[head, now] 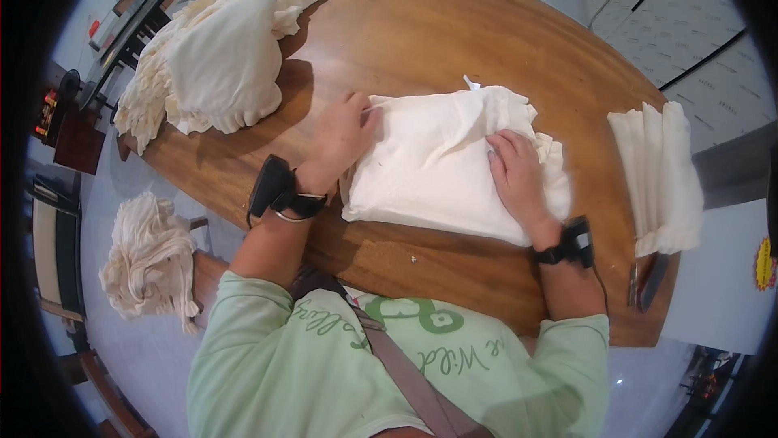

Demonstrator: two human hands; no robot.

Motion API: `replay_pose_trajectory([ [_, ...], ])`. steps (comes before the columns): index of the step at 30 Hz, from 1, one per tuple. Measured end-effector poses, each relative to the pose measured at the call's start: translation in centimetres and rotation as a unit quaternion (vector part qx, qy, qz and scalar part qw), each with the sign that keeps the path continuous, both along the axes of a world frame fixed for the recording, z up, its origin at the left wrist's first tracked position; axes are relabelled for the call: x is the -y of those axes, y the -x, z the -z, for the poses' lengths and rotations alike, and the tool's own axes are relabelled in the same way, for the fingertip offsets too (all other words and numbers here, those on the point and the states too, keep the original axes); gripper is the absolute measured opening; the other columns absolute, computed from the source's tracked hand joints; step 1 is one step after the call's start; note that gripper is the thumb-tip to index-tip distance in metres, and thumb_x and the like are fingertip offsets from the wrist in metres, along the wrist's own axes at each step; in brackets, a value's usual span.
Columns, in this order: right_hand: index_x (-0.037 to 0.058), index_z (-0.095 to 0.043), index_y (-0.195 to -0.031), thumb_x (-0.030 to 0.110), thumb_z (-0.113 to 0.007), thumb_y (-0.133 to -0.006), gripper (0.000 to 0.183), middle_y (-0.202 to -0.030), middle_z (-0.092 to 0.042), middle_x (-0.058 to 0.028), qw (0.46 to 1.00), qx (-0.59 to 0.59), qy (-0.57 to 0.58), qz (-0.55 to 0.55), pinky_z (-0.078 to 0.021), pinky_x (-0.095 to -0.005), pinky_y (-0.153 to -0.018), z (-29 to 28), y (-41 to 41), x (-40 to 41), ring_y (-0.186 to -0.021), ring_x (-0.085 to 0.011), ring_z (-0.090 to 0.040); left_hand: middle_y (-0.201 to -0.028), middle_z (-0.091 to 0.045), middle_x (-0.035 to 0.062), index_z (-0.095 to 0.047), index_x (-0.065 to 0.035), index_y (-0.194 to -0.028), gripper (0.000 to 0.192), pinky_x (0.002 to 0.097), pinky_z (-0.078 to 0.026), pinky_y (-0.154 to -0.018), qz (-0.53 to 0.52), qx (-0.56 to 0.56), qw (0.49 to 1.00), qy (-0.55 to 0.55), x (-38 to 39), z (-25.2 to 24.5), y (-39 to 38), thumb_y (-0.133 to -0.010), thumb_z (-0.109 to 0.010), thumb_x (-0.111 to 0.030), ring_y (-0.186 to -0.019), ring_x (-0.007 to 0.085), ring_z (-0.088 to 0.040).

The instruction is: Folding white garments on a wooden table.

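Before me on the wooden table (pixel 389 255) lies a stack of folded cream cloth (pixel 419 164), with ruffled fabric edges along its right side. My left hand (pixel 349 128) is at the stack's upper left corner, fingers bent over its edge; whether they pinch the fabric is hidden. My right hand (pixel 516 170) rests on the right part of the top layer, its fingers curled lightly on the cloth. A raised crease runs through the fabric between both hands. A small white tag or strip (pixel 470 82) sticks out past the far edge.
A large heap of loose cream cloth (pixel 225 55) covers the far left of the table. Folded cream pieces (pixel 656 176) lie at the right edge, above a dark-handled tool (pixel 653 283). More crumpled cloth (pixel 149 255) sits low on the left, off the table.
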State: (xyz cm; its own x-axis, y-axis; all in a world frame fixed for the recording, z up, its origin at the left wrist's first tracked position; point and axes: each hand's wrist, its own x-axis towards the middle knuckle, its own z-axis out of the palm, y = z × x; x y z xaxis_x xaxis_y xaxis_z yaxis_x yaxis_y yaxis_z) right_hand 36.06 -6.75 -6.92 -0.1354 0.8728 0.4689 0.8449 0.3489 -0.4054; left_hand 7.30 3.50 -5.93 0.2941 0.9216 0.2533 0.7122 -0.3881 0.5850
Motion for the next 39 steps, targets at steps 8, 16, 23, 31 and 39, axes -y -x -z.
replay_pose_trajectory([
  [8,0.0024,-0.06,-0.11,0.009,-0.057,-0.086,0.025,-0.115,-0.056,-0.0143,1.0,0.021,-0.001,-0.022,-0.0394,-0.0418,-0.096,-0.2,0.8,0.2,-0.112,-0.0337,-0.05,-0.096,-0.059,0.0186,-0.058,-0.0024,-0.091,0.016,0.0488,-0.05,-0.075,-0.064,-0.14,0.986,-0.064,-1.3,2.7,3.4,-0.089,-0.057,-0.018,-0.086,0.0402,-0.06],
  [16,0.0027,-0.06,-0.108,0.008,-0.057,-0.085,0.024,-0.113,-0.055,-0.014,1.0,0.018,-0.01,-0.023,-0.04,-0.0426,-0.095,0.3,0.3,0.0,-0.112,-0.0338,-0.05,-0.114,-0.056,0.0155,-0.055,-0.0045,-0.111,0.032,0.0433,-0.044,-0.09,0.116,-0.019,0.982,-0.146,6.1,-3.8,-0.1,-0.085,-0.066,-0.02,-0.106,0.0372,-0.053],
  [23,0.0013,-0.057,-0.115,0.014,-0.058,-0.087,0.031,-0.12,-0.054,-0.0152,0.999,0.045,-0.002,-0.023,-0.0379,-0.043,-0.1,0.0,-0.2,0.2,-0.117,-0.0346,-0.048,-0.149,-0.03,0.0239,-0.035,0.0024,-0.142,0.069,0.0454,-0.019,-0.116,0.188,-0.131,0.973,-0.04,9.6,-0.2,0.9,-0.091,-0.057,-0.039,-0.141,0.0383,-0.024],
  [31,-0.0017,-0.052,-0.127,0.025,-0.055,-0.093,0.043,-0.136,-0.048,-0.0188,0.996,0.062,0.055,0.043,-0.0302,-0.0446,-0.109,-0.8,-3.5,0.3,-0.129,-0.0354,-0.041,-0.146,-0.035,0.024,-0.039,0.0019,-0.139,0.061,0.0478,-0.021,-0.115,0.162,-0.125,0.978,-0.035,9.1,-1.4,1.2,-0.094,-0.055,-0.036,-0.139,0.0389,-0.029],
  [39,-0.0028,-0.05,-0.13,0.033,-0.053,-0.094,0.051,-0.137,-0.048,-0.0204,0.99,0.123,-0.019,-0.061,-0.0263,-0.0462,-0.112,1.7,1.7,-3.9,-0.132,-0.0342,-0.039,-0.146,-0.038,0.0226,-0.044,-0.005,-0.139,0.057,0.0469,-0.022,-0.113,0.149,-0.154,0.973,-0.087,3.7,1.4,-4.3,-0.096,-0.051,-0.041,-0.137,0.0394,-0.031],
])
